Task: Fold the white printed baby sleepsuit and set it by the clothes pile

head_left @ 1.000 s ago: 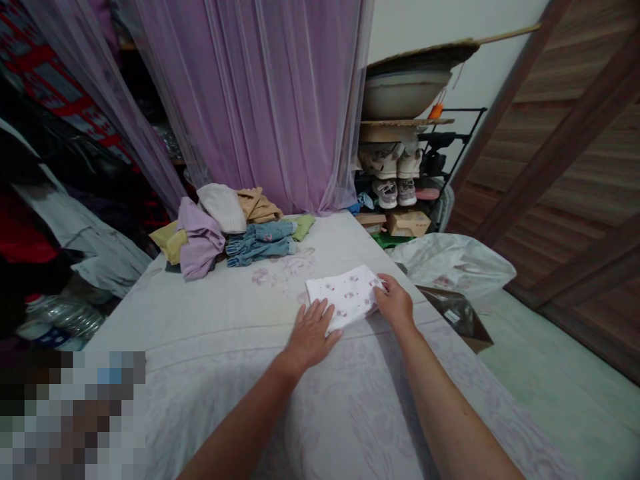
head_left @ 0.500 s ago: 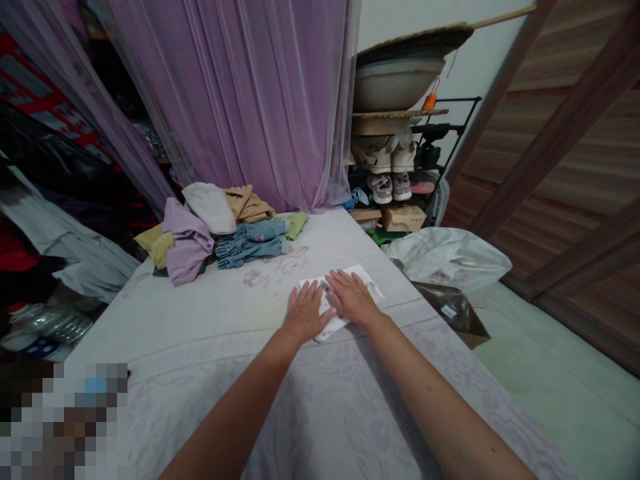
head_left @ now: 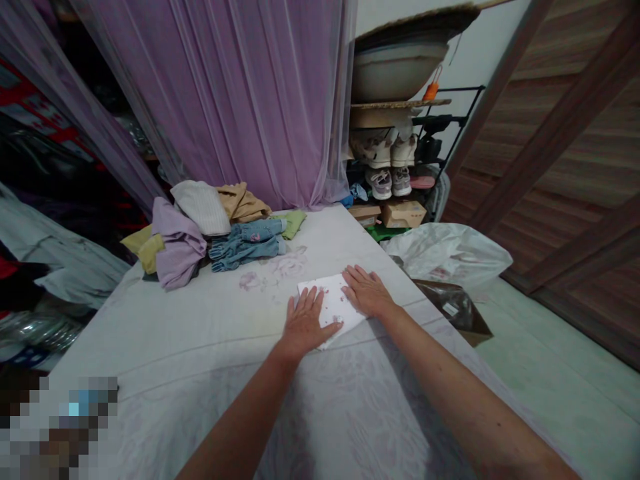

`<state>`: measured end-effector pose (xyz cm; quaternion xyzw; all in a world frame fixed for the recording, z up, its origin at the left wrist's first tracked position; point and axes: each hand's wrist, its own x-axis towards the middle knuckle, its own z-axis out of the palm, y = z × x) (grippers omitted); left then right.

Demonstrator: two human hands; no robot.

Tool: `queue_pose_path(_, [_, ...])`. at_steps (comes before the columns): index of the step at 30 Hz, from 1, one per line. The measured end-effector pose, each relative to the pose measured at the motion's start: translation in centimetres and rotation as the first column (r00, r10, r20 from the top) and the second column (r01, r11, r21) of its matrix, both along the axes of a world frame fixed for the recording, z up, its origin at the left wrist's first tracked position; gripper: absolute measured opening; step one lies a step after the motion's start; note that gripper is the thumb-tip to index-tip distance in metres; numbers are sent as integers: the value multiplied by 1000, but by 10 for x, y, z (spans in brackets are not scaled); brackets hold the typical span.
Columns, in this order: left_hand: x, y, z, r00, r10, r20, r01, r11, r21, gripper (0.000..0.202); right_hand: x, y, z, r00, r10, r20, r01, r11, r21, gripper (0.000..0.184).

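Note:
A white folded piece of cloth [head_left: 333,308] with small reddish and grey prints lies flat on the bed; I cannot tell what kind of garment it is. My left hand [head_left: 306,323] rests palm down on its left part, fingers spread and thumb pointing right. On the right side, my right hand [head_left: 367,291] lies flat across the cloth's edge with its fingers stretched out. The middle of the cloth shows between the two hands. Neither hand grips anything.
Crumpled clothes lie at the bed's far left: a purple garment [head_left: 177,243], a striped white one [head_left: 203,208], denim [head_left: 250,243], tan and green pieces. A purple curtain [head_left: 260,100] hangs behind. A shoe rack, plastic bag [head_left: 450,253] and open box [head_left: 453,310] stand right of the bed.
My right hand has slid rightward over the cloth, away from my left hand. More of the cloth's printed middle now shows. My left hand stays spread on the left part.

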<state>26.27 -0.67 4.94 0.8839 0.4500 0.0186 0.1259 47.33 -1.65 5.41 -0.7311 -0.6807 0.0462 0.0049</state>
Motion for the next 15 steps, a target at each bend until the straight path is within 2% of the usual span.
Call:
queue_pose_path(4, [-10,-1,-1,1000,-27,-10,27,1000,-9,86,3,3,-2,998,-57,-34,56,998,-9,58])
queue_pose_path(8, [-25,0,-1,999,-20,-45,20,1000,-9,83,-2,3,-1,998,-56,-5,56,998,11,57])
queue_pose_path(11, [-27,6,6,998,2,-60,-5,999,-47,86,-6,1,0,998,-51,26,50,998,32,56])
queue_pose_path(15, [-15,22,18,998,3,-66,-6,999,-46,86,-8,0,1,998,-51,25,50,997,51,55])
